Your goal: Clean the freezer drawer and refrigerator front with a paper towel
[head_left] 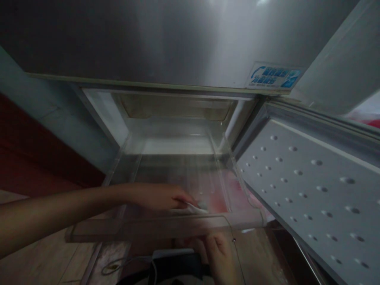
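A clear plastic freezer drawer (pixel 178 227) is pulled out in front of me. My left hand (pixel 166 198) reaches into it from the left, near the inside of its front wall. Its fingers are closed on a white cloth (pixel 192 208), thin and folded, with a pale grey-green patch beside it. Just below the front panel is my right hand (pixel 219 245), its fingers curled against the drawer's lower edge and partly hidden.
The freezer compartment (pixel 181 107) stands open behind the drawer. Its dimpled door (pixel 297 186) is swung out to the right. A silver upper door (pixel 163 43) with a blue sticker (pixel 274 76) is above. A dark device (pixel 176 263) with a cable is at my lap.
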A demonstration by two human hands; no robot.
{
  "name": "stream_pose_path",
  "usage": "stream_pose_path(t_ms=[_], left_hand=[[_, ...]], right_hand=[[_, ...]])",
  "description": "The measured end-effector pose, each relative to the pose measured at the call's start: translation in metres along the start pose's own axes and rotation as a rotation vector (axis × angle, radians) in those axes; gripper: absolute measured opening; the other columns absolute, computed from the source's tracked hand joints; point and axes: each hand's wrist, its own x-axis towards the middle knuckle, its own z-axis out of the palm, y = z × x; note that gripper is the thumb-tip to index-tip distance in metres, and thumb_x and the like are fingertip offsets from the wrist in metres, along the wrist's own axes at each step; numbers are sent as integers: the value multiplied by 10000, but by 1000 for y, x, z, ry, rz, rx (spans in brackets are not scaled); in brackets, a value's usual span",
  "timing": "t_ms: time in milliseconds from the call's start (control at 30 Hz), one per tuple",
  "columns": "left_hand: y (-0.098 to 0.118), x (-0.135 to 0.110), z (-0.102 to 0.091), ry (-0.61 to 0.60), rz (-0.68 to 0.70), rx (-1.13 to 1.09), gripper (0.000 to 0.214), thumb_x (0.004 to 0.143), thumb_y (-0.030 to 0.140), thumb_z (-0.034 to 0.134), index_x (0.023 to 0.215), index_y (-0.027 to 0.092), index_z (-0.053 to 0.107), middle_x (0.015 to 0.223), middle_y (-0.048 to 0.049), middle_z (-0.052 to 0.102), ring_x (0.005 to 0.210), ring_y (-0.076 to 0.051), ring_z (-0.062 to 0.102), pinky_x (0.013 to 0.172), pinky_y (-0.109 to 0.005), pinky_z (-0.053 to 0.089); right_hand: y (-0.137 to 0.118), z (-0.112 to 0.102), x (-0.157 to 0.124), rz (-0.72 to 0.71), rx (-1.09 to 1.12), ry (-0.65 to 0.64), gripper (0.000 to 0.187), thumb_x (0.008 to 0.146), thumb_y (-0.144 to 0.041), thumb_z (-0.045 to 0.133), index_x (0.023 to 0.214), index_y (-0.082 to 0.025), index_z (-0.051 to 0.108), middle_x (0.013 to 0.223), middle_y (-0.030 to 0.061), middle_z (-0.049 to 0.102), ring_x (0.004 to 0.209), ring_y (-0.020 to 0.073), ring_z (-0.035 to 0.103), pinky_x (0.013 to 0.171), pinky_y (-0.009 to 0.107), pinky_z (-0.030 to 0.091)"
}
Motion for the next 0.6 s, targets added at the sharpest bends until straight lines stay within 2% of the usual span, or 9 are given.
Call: stream_pose_path(t_ms=[67,200,300,500,600], left_hand=[[5,-24,-1,8,-76,30,379,927,159,418,1193,229,679,1142,-29,729,1025,-164,659,929,-262,457],[12,-68,-5,22,-237,110,400,914,136,410,1163,261,698,1135,-18,735,1024,-164,658,915,-245,452],[14,-93,-7,36,-344,167,391,900,129,427,1117,277,717,1081,-10,749,978,-166,670,847,-215,457],[12,-115,-8,62,-460,245,390,882,121,442,1157,235,693,1089,-42,741,983,-182,671,806,-206,451],[10,-117,-6,86,-440,267,381,886,125,443,1166,222,681,1114,-49,735,991,-179,666,811,-212,448]], right_hand=[[1,-1,0,-8,-9,5,557,678,-721,670,710,-171,751,738,86,728,752,240,670,740,348,550],[1,-2,-1,-6,-52,86,574,636,-757,675,642,-185,725,713,81,725,719,240,669,694,344,555],[-1,-1,-3,7,-36,65,577,639,-774,656,633,-199,705,702,80,716,730,242,665,701,350,561],[7,-10,-1,6,-144,85,600,663,-784,625,681,-191,717,745,92,726,757,246,666,703,339,557],[7,-22,4,-20,-251,-6,610,714,-773,585,726,-183,739,788,96,733,801,250,675,776,352,551]])
